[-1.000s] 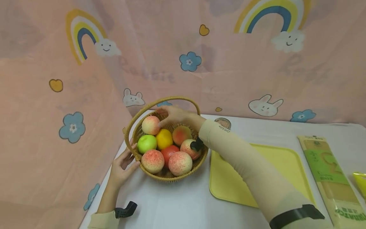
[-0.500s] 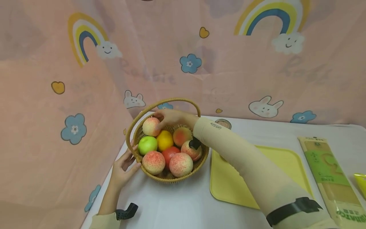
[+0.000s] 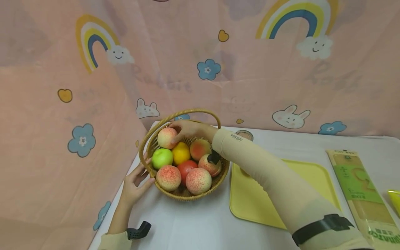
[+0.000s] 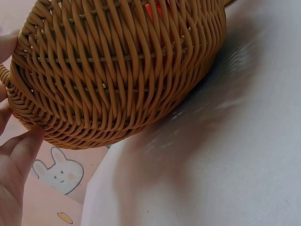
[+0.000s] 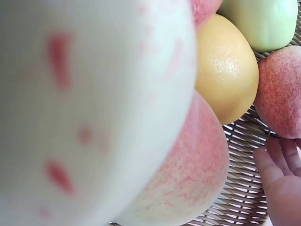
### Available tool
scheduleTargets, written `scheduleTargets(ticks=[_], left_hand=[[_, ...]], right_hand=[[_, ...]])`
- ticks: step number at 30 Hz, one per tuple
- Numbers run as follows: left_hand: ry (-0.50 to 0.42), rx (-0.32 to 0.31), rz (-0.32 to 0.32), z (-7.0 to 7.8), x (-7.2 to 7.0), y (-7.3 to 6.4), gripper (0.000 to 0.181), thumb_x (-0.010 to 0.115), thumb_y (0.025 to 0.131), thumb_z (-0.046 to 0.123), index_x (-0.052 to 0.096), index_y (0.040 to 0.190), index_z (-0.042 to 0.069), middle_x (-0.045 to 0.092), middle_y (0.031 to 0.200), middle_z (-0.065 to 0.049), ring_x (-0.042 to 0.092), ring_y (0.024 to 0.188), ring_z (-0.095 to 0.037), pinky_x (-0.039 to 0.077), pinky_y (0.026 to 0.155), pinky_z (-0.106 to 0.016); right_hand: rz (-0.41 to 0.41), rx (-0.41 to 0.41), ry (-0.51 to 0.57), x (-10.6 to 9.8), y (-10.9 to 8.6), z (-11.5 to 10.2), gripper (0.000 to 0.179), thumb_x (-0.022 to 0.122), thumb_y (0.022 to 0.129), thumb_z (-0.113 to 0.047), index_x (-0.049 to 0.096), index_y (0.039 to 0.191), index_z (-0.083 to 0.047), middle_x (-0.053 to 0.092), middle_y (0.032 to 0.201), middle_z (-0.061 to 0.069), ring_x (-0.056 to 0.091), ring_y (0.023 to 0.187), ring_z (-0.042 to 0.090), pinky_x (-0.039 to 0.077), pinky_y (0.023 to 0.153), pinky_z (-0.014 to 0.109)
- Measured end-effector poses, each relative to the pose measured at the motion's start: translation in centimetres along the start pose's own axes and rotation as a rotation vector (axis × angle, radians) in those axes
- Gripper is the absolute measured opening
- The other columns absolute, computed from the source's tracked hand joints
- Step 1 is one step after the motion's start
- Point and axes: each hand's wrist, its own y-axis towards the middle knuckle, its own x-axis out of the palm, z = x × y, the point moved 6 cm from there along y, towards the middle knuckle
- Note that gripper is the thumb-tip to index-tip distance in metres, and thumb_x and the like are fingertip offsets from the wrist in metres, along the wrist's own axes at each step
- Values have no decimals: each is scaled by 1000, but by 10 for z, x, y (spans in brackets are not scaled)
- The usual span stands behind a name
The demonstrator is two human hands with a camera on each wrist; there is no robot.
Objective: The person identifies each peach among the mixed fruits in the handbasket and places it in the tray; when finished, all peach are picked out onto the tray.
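Note:
A woven wicker basket (image 3: 183, 198) with an arched handle stands at the left of the table, full of fruit. My left hand (image 3: 133, 184) grips its left side by the handle's base; the thumb lies on the weave in the left wrist view. Inside the basket, my right hand (image 3: 191, 129) holds a pale pink peach (image 3: 167, 138) at the back left, thumb on its right side. Around it sit a green apple (image 3: 162, 158), an orange (image 3: 181, 153), a red round fruit (image 3: 187, 169) and several more peaches (image 3: 168, 177). In the right wrist view, a nearby blurred peach (image 5: 94, 113) fills the left.
A yellow tray (image 3: 250, 205) lies right of the basket, partly under my right sleeve. Farther right are a flat green-and-tan package (image 3: 357, 184) and a yellow item (image 3: 395, 199) cut by the frame. A small round container (image 3: 244, 134) stands behind. Patterned cloth hangs at the back and left.
The right hand stays at the same peach, with only a slight shift. The basket appears slightly lower and farther right in the head view, which has also shifted a little. The left hand keeps its grip.

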Motion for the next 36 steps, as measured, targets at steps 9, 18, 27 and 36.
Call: scheduleTargets(ticks=[9,18,27,36], left_hand=[[17,-4,-4,0,-1,-1,61,62,75,-21,43,133,-14,24,149,-31,40,134,-6,41,101,-18],[34,-24,-1,-3,-2,-3,62,63,75,-20,44,134,-11,27,150,-29,42,133,-8,41,102,-18],[31,12,-15,-1,-1,-1,62,62,75,-21,44,134,-13,25,150,-30,39,135,-8,41,101,-18],[31,5,-26,-3,-2,-2,60,62,76,-19,43,133,-14,24,150,-30,39,135,-7,41,101,-18]], right_hand=[[77,14,16,-2,1,-1,61,73,83,-24,43,134,-9,51,135,8,49,120,21,43,104,33],[93,-12,-85,0,2,-4,65,74,81,-27,46,135,-7,56,127,8,54,110,17,47,96,28],[131,-8,-99,-2,-6,-7,70,76,79,-27,41,137,-10,53,130,5,55,112,16,48,97,29],[125,-97,-27,-3,-22,-21,72,79,77,-27,44,138,-15,54,131,1,54,112,13,47,98,27]])
